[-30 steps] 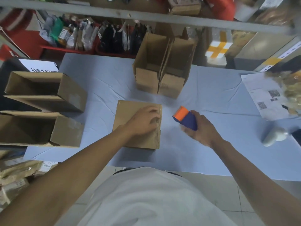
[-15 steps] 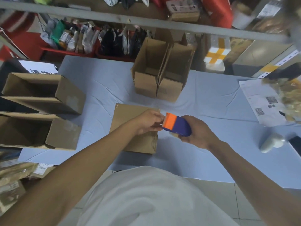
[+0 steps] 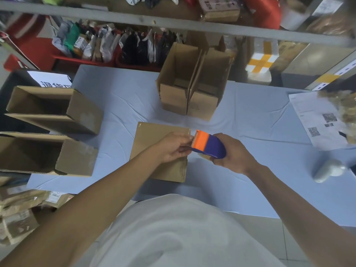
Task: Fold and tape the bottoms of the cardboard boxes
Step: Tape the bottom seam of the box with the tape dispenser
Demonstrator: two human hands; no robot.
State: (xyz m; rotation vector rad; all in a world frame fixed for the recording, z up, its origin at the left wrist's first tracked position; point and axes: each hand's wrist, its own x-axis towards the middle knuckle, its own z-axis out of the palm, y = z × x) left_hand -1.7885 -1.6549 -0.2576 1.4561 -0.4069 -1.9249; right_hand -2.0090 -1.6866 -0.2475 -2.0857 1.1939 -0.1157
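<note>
Cardboard box [image 3: 154,143] at frame centre, bottom up. Right hand [image 3: 234,154] grasps tape dispenser [image 3: 209,146] at box's right edge; left hand [image 3: 171,147] fingers pinch tape end. Judged pull: leftward across box.

A grey metal shelf rail [image 3: 173,24] crosses the top; pale tiled floor [image 3: 289,239] lies below the blue-covered table [image 3: 250,116].

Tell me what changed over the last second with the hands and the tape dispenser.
The right hand brought the tape dispenser leftward to the folded box. The left hand lifted off the box top and now pinches at the dispenser's orange end, seemingly taking the tape end. The right hand's grip on the dispenser, the folded box and the open boxes stayed as they were.
</note>
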